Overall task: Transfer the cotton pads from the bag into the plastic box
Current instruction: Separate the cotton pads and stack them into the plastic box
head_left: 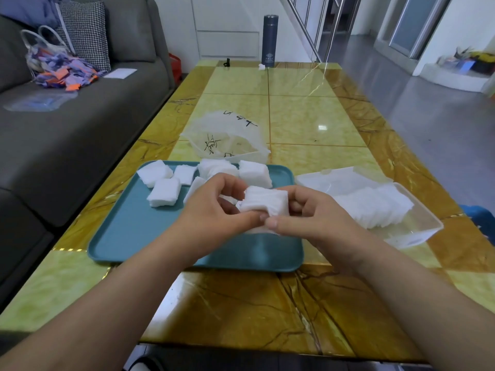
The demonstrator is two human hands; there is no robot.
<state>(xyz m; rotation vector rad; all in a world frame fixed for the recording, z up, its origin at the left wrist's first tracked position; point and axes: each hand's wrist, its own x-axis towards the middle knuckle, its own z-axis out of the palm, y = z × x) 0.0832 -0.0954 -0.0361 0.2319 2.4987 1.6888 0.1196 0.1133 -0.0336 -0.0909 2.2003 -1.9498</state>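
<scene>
Forearms reach in from the near edge over a glossy surface of yellow-green and brown veined stone squares. Both hands meet above a teal plastic tray with rounded corners and a raised lip. The left hand and the right hand together hold a stack of cotton pads, a soft white squarish block with layered edges; the fingers curl around its sides and the thumbs press at its near lower edge.

On the far part of the tray lie more cotton pad stacks, fluffy white blocks, some touching one another, one at the left corner, another against the far rim.

Just right of the tray sits the plastic box, clear, rectangular, with rounded corners. A row of white pads lies inside it, leaning on edge in a fanned line.

Beyond the tray's far rim rests the bag, a crumpled translucent white pouch with black handwritten marks, its mouth gaping toward the tray.

At the far end of the surface stands a dark cylindrical flask, with a small white scrap beside its base. To the left runs a grey fabric sofa carrying a houndstooth cushion and a clear bag of purple and orange scraps.
</scene>
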